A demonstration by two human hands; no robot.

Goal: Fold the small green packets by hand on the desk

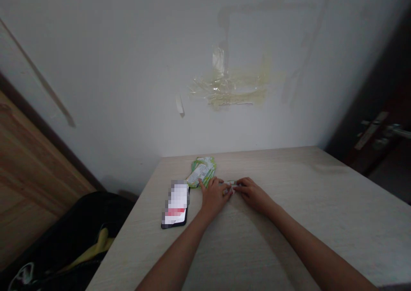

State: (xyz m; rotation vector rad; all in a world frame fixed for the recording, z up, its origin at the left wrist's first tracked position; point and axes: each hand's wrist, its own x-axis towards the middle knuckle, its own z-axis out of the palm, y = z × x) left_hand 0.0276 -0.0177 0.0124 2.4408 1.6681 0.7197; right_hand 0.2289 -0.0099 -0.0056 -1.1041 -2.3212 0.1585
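Over the middle of the table, my left hand (pixel 214 195) and my right hand (pixel 254 194) meet at a small green-and-white printed piece (pixel 232 184), flat and paper-like. Fingers of both hands close on it from either side and cover most of it. It is too small and dim to tell its exact kind. Just behind my left hand lies a loose pile of green-and-white printed sheets or flat packets (pixel 203 169). The outer finger of that hand is at the pile's near edge.
A phone (pixel 176 205) with a lit, blurred screen lies left of my left forearm on the pale wooden table (pixel 308 205). Behind stands a wall (pixel 138 68) with tape remnants (pixel 224 87). A black bag (pixel 73 222) sits beyond the left edge; a dark door (pixel 382 145) is at right.
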